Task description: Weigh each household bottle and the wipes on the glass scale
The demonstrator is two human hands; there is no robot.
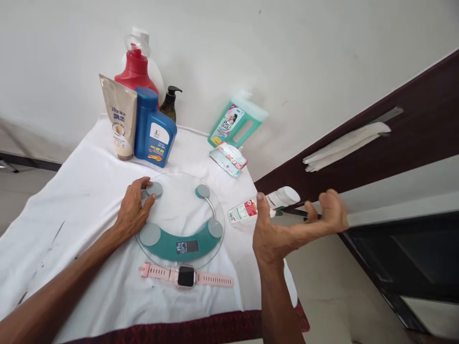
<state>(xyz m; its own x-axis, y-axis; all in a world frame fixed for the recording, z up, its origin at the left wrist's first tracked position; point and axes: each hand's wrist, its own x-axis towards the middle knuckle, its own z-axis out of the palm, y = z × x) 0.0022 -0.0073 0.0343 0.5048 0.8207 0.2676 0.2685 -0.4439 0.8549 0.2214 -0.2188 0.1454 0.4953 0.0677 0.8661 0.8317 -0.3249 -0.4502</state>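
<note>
A round glass bathroom scale (172,241) with a teal band, grey pads and a lit display lies on the white cloth. My left hand (133,210) rests at its left edge, thumb and fingers apart around a grey pad. Raised at the right is my right hand (287,234), its thumb and fingers spread and nothing held. Just behind it, partly hidden, a clear bottle with a white cap (247,210) and a red-and-white label stands tilted in view. Below the scale, a pink-strapped smartwatch (186,276) is laid out flat.
At the back left stand a beige tube (120,119), a blue bottle (154,129), a red bottle (136,71) and a dark pump bottle (169,102). A green jug (233,119) and a wipes pack (228,157) are by the wall. White cloth (346,143) hangs on a rail at right.
</note>
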